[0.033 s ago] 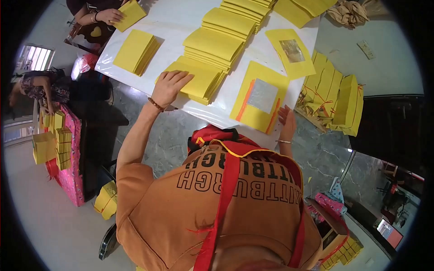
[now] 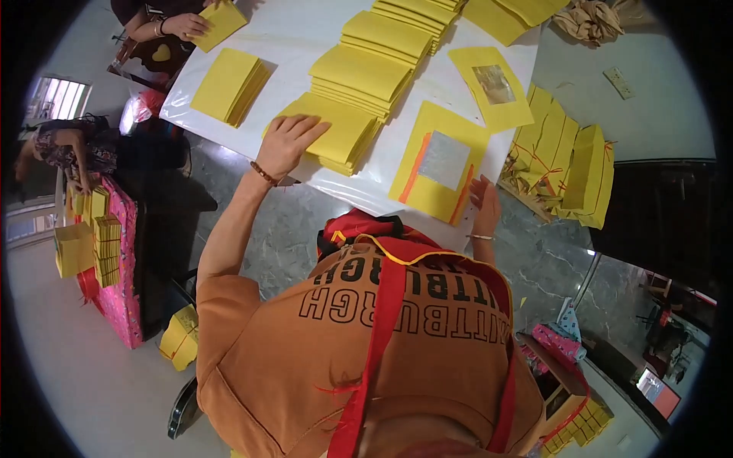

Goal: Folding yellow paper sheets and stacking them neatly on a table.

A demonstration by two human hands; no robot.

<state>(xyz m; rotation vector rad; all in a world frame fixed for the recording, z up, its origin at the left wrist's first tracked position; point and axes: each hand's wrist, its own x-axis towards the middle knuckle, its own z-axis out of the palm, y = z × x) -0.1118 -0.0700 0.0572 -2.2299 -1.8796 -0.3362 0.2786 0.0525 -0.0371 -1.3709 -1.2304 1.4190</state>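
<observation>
Currently, two bare hands work at a white table (image 2: 284,80), on which lies one yellow panelled sheet (image 2: 427,198), bearing one grey rectangle (image 2: 444,159) and two orange strips (image 2: 463,197). The right hand (image 2: 484,208) is at this sheet's right edge, fingers loosely bent; whether they grip or even touch the paper, I cannot tell. The left hand (image 2: 292,141), with one beaded bracelet (image 2: 263,174) at its wrist, has its fingers over the near stack (image 2: 343,136) of yellow paper, which lies to the left of the panelled sheet. Its thumb is hidden, so I cannot tell whether it grips or only rests.

At least four stacks, the near one included, form one row running away beyond the panelled sheet. One separate stack (image 2: 227,85) lies well to its left. One second sheet (image 2: 505,116), with one silvery rectangle, lies just beyond it to the right. Far to its left, one co-worker's hand (image 2: 185,27) holds one yellow piece (image 2: 220,27). To its right, past the table's edge, stand several yellow bundles (image 2: 586,183) with red ties, too overlapped to count.
</observation>
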